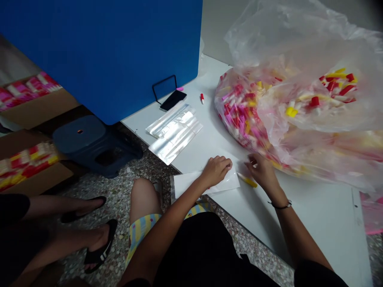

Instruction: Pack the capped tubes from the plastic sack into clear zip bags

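Plastic sleeve (186,184) across near edge of white table (212,129), under left hand (218,169); fingers curled together, pinch unclear. Right hand (262,171) beside yellow-and-white piece (249,181), fingers loosely bent, hold unclear. Sleeve presumably light, limp, slippery, best gripped by edge; piece probably stiff, best taken mid-length.

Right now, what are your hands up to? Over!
Left hand on plastic packet. Right hand beside yellow piece, grip unclear. Big clear bag close beyond, may crowd it.
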The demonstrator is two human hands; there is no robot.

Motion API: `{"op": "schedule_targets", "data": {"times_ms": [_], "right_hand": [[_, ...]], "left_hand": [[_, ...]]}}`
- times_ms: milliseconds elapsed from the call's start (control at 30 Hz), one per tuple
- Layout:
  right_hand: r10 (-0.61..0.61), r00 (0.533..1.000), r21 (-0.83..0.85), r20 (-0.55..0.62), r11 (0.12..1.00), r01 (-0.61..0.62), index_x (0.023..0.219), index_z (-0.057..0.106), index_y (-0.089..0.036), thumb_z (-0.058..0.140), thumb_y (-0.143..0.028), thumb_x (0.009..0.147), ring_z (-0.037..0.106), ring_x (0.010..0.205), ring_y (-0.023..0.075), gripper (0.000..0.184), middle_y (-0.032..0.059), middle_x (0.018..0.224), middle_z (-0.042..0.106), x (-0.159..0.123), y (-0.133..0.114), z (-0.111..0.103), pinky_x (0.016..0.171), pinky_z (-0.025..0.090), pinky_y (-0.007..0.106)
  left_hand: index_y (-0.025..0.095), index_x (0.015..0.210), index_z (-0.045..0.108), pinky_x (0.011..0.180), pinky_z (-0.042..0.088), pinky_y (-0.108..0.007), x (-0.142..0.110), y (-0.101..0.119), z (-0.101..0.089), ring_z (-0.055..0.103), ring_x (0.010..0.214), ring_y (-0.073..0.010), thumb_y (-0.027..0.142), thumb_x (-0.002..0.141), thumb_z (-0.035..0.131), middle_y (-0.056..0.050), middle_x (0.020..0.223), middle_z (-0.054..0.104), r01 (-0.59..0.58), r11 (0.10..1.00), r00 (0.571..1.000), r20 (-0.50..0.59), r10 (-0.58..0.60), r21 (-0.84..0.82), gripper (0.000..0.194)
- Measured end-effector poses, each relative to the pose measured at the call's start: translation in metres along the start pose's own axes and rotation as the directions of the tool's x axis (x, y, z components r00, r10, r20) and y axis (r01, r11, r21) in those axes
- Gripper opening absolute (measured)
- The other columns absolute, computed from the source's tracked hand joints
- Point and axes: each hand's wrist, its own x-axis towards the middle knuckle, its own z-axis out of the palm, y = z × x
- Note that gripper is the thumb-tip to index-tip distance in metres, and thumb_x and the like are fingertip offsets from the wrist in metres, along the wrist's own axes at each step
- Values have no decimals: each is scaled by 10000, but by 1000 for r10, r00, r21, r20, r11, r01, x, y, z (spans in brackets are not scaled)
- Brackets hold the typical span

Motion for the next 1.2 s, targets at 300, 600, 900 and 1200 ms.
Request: {"op": "schedule_targets", "data": {"times_ms": [300,600,900,1200], "right_hand": [[193,975,407,110,886,-222,804,630,-179,654,-550,742,648,712,211,377,82,780,680,-37,-33,11,599,531,323],[57,998,288,9,956,-58,908,696,-167,588,-375,825,595,639,156,249,65,838,669,-40,-37,15,578,513,302],[2,966,267,260,961,-74,910,633,-176,596,-298,790,583,658,157,175,44,820,644,-51,-33,3,589,503,307],[94,994,298,62,948,-108,814,619,-179,601,-313,814,593,657,163,135,38,776,636,-51,-42,19,614,507,311]], "left_hand": [[207,936,538,778,350,-293,-1,-1,1,523,916,-180,262,958,392,-15,964,584,-80,993,996,-44,76,-84,158],[209,953,558,783,377,-295,-1,-4,8,542,927,-176,254,955,413,-11,982,593,-47,996,997,-56,43,-70,152],[195,888,557,775,374,-287,0,-4,0,543,885,-167,257,933,448,-9,931,591,-65,995,998,0,65,-79,134],[201,991,548,816,403,-294,0,-5,-3,573,949,-165,239,908,486,-9,1026,621,-88,985,996,1,89,-146,111]]}}
